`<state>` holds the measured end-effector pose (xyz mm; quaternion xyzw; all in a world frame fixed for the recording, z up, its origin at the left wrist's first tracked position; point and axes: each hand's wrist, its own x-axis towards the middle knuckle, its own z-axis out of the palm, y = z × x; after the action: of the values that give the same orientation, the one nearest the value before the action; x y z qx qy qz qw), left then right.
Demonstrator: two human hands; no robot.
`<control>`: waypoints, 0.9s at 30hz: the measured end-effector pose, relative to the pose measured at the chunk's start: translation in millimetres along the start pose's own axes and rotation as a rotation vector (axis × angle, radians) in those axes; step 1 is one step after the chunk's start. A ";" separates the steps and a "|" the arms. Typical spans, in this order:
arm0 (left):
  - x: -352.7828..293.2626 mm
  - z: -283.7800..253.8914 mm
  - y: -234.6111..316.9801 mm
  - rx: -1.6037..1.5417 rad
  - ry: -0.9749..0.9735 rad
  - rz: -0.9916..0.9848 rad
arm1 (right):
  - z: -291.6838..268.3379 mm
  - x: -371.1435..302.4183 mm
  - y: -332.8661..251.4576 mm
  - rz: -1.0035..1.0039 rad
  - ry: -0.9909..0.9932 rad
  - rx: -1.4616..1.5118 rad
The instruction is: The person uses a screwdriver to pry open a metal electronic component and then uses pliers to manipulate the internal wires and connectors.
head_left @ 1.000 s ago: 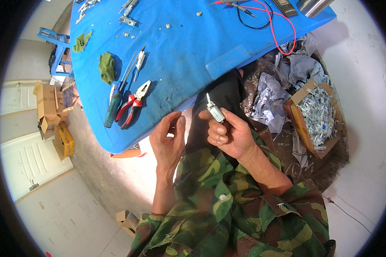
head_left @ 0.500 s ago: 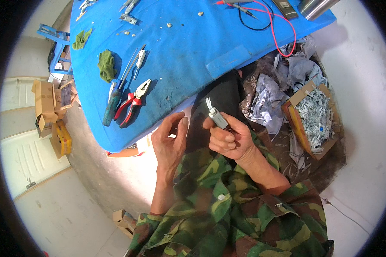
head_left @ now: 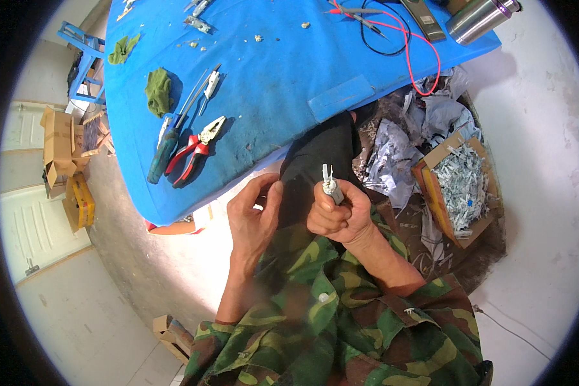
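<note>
head view: the right hand (head_left: 341, 217) is clamped on a small grey device (head_left: 332, 188) at its eleven o'clock, two pale prongs (head_left: 325, 172) upward; the left hand (head_left: 251, 213) curls loosely, thumb (head_left: 275, 194) and fingers (head_left: 258, 184) slightly apart; red-handled pliers (head_left: 201, 148) lie on the blue table (head_left: 264, 83) toward its eleven o'clock
</note>
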<state>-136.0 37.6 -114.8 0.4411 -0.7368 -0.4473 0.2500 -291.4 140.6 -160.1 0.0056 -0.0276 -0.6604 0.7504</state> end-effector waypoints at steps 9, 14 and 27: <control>-2.1 0.7 -6.1 -0.010 0.016 0.047 | 0.2 1.6 4.5 0.016 0.003 -0.015; -4.5 -1.8 -5.9 -0.031 -0.020 -0.028 | 1.3 2.0 3.9 0.031 -0.005 -0.033; -4.3 -3.6 -4.7 -0.026 -0.014 -0.024 | -2.0 2.2 2.1 -0.009 0.043 -0.195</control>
<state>-129.2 38.7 -117.2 0.4434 -0.7273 -0.4630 0.2451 -288.9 138.6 -161.9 -0.0533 0.0528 -0.6630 0.7448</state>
